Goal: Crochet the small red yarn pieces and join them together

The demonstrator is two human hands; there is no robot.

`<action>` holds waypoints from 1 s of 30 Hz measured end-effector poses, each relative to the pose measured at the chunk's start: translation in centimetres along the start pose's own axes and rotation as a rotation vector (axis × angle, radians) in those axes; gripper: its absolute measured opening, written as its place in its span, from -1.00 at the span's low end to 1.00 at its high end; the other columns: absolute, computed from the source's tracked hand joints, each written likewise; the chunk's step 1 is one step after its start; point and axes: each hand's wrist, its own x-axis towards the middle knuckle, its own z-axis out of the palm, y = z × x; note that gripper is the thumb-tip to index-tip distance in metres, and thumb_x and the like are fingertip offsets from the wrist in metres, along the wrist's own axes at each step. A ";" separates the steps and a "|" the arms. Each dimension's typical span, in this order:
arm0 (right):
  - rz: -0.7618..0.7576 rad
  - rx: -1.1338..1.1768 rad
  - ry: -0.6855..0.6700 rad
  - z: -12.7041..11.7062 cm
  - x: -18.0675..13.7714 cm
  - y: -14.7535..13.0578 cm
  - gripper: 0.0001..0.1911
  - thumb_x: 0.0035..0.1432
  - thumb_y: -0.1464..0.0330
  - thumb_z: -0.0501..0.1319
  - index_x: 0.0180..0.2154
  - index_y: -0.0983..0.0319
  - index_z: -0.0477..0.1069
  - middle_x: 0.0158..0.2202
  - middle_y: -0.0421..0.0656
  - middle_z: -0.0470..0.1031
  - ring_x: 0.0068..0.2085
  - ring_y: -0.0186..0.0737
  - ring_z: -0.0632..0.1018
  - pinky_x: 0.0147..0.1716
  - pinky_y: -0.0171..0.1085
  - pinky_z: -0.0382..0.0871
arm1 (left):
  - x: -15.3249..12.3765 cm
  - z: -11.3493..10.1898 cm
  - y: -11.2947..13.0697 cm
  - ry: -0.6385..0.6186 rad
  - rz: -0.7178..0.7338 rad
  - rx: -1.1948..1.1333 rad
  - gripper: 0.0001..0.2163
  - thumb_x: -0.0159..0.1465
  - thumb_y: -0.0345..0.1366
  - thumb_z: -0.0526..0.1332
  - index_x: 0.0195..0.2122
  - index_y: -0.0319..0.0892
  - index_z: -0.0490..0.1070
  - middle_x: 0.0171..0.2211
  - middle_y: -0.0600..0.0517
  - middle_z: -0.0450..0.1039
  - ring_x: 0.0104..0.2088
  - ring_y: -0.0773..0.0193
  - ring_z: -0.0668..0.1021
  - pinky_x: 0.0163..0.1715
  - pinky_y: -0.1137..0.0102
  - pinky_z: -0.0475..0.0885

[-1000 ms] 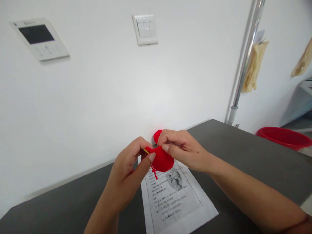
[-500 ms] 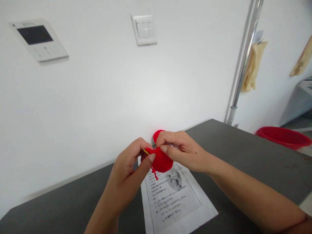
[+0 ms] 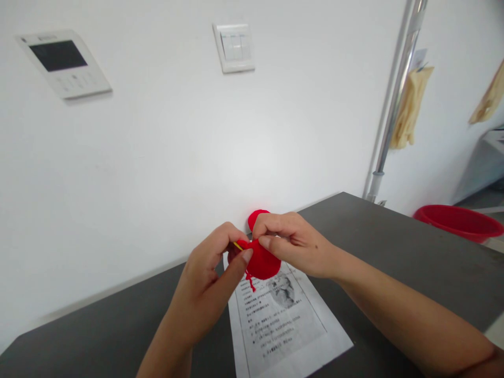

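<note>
A small rounded red fabric piece [image 3: 264, 262], perhaps knitted or crocheted, hangs between my hands above the table. My left hand [image 3: 214, 270] pinches its left edge between thumb and fingers. A thin yellow strip [image 3: 238, 246] shows at those fingertips; its kind I cannot make out. My right hand [image 3: 289, 241] grips the upper edge of the red piece with thumb and bent forefinger. From the piece's lower left dangles a short red yarn tail [image 3: 251, 282]. Behind my right hand sits another red rounded thing [image 3: 256, 218], partly hidden, close to the wall.
A printed sheet [image 3: 291, 336] with a picture lies on the dark table [image 3: 378, 247] under my hands. The white wall carries a switch [image 3: 235, 48] and a screen panel [image 3: 65, 63]. At right are a metal pole [image 3: 397, 100], hanging yellowish gloves [image 3: 411, 107] and a red basin [image 3: 459, 223].
Both hands keep the same pinch on the red piece. Everything in view has shifted very slightly; otherwise little differs.
</note>
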 end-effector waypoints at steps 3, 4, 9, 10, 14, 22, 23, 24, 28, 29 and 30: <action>0.004 -0.010 -0.006 -0.1 0.0 0.0 -0.85 0.12 0.54 0.04 -0.46 0.23 0.24 -0.52 -0.29 0.21 -0.48 -0.39 0.23 -0.47 -0.35 0.10 | 0.0 0.0 0.0 -0.007 0.007 0.006 -0.86 0.38 -0.38 0.10 -0.34 -0.10 0.34 -0.44 0.13 0.30 -0.43 0.34 0.35 -0.43 0.42 0.25; 0.006 -0.013 -0.009 -0.1 0.0 0.0 -0.85 0.12 0.54 0.04 -0.46 0.23 0.24 -0.52 -0.29 0.20 -0.47 -0.39 0.23 -0.47 -0.35 0.10 | -0.1 0.0 0.0 -0.010 0.005 0.002 -0.86 0.38 -0.38 0.10 -0.35 -0.10 0.34 -0.44 0.13 0.29 -0.43 0.34 0.35 -0.43 0.42 0.25; 0.020 -0.016 -0.028 0.0 0.0 -0.1 -0.86 0.12 0.54 0.04 -0.43 0.24 0.26 -0.51 -0.30 0.21 -0.48 -0.40 0.23 -0.49 -0.37 0.10 | -0.1 -0.1 -0.1 -0.023 -0.007 -0.016 -0.85 0.39 -0.37 0.10 -0.35 -0.10 0.32 -0.44 0.13 0.29 -0.43 0.34 0.35 -0.42 0.42 0.26; 0.022 -0.016 -0.029 0.0 0.0 -0.1 -0.87 0.12 0.53 0.04 -0.43 0.24 0.26 -0.52 -0.30 0.21 -0.48 -0.40 0.23 -0.49 -0.37 0.10 | -0.1 -0.1 -0.1 -0.025 -0.008 -0.017 -0.85 0.39 -0.36 0.10 -0.35 -0.10 0.32 -0.44 0.13 0.29 -0.43 0.33 0.35 -0.42 0.42 0.26; 0.003 -0.023 -0.028 0.0 0.0 -0.1 -0.87 0.14 0.52 0.05 -0.44 0.24 0.26 -0.51 -0.30 0.22 -0.47 -0.40 0.24 -0.47 -0.37 0.12 | -0.1 -0.1 0.0 -0.027 -0.014 -0.028 -0.86 0.39 -0.36 0.11 -0.35 -0.10 0.33 -0.44 0.14 0.30 -0.43 0.34 0.35 -0.42 0.42 0.26; 0.012 -0.021 -0.023 0.1 0.1 -0.2 -0.87 0.10 0.53 0.04 -0.45 0.23 0.25 -0.52 -0.30 0.22 -0.49 -0.40 0.24 -0.48 -0.37 0.12 | -0.1 -0.1 0.0 -0.042 -0.027 -0.046 -0.85 0.39 -0.36 0.10 -0.36 -0.10 0.33 -0.46 0.14 0.29 -0.43 0.34 0.35 -0.42 0.42 0.25; 0.011 -0.018 -0.022 0.1 0.1 -0.2 -0.87 0.11 0.53 0.04 -0.45 0.23 0.25 -0.52 -0.30 0.21 -0.49 -0.41 0.23 -0.49 -0.37 0.12 | -0.1 -0.1 0.0 -0.044 -0.026 -0.049 -0.85 0.39 -0.36 0.10 -0.36 -0.10 0.33 -0.46 0.14 0.29 -0.43 0.34 0.35 -0.42 0.43 0.25; 0.008 -0.016 -0.022 0.1 0.1 -0.2 -0.86 0.11 0.52 0.04 -0.45 0.23 0.25 -0.52 -0.30 0.21 -0.49 -0.41 0.23 -0.49 -0.38 0.11 | -0.1 -0.1 0.0 -0.044 -0.026 -0.050 -0.84 0.39 -0.36 0.10 -0.36 -0.10 0.33 -0.46 0.15 0.29 -0.43 0.35 0.35 -0.42 0.43 0.25; -0.010 -0.017 -0.027 0.0 0.1 -0.2 -0.87 0.13 0.52 0.04 -0.44 0.24 0.25 -0.52 -0.30 0.22 -0.48 -0.41 0.24 -0.48 -0.38 0.12 | -0.1 0.0 0.1 -0.034 -0.027 -0.041 -0.85 0.38 -0.37 0.11 -0.36 -0.10 0.33 -0.45 0.14 0.29 -0.43 0.35 0.35 -0.43 0.43 0.25; -0.012 -0.022 -0.026 0.0 0.1 -0.2 -0.87 0.13 0.52 0.05 -0.44 0.24 0.26 -0.52 -0.30 0.22 -0.48 -0.41 0.24 -0.48 -0.38 0.12 | -0.1 0.0 0.1 -0.031 -0.025 -0.040 -0.86 0.38 -0.37 0.11 -0.36 -0.10 0.33 -0.45 0.14 0.29 -0.43 0.35 0.35 -0.43 0.43 0.25; -0.011 -0.029 -0.027 0.0 0.1 -0.2 -0.87 0.13 0.52 0.05 -0.44 0.24 0.26 -0.51 -0.30 0.23 -0.48 -0.40 0.24 -0.48 -0.37 0.13 | -0.1 0.0 0.1 -0.027 -0.023 -0.040 -0.86 0.38 -0.37 0.12 -0.36 -0.10 0.33 -0.45 0.14 0.30 -0.43 0.34 0.35 -0.43 0.43 0.25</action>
